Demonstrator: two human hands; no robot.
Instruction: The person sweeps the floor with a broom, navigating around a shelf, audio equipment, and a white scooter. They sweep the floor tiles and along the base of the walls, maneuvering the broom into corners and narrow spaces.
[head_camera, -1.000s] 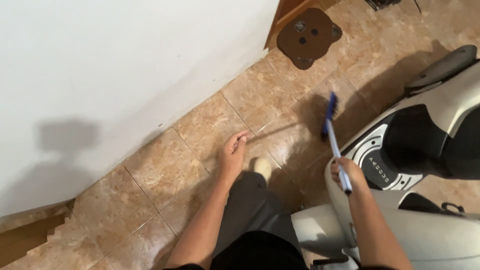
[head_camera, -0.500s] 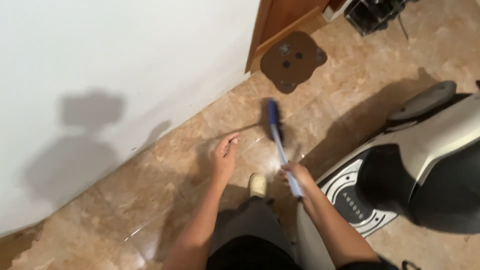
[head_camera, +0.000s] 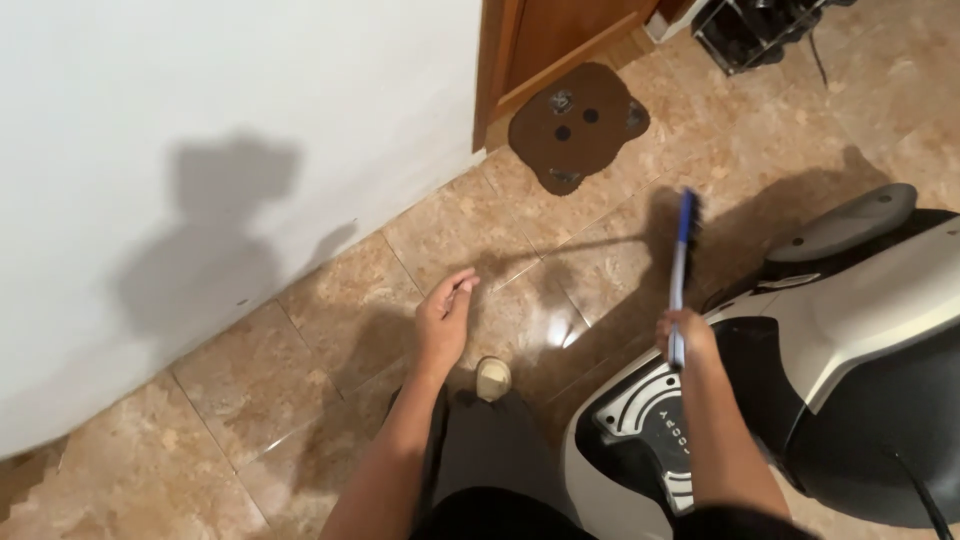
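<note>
Swung back rightward since half a second ago, the blue brush is now held beside the white scooter instead of out over the tiles by the foot. Fingers of the right hand are closed around the lower end of its handle; from there the long axis runs up and away, nearly upright in the view, with the dark bristle head at the far end, above the tiled floor just off the scooter's front. The left hand is empty, its fingers loosely curled, well apart from the scooter and farther from the brush. The brown bear-shaped mat lies beyond, toward the doorway.
</note>
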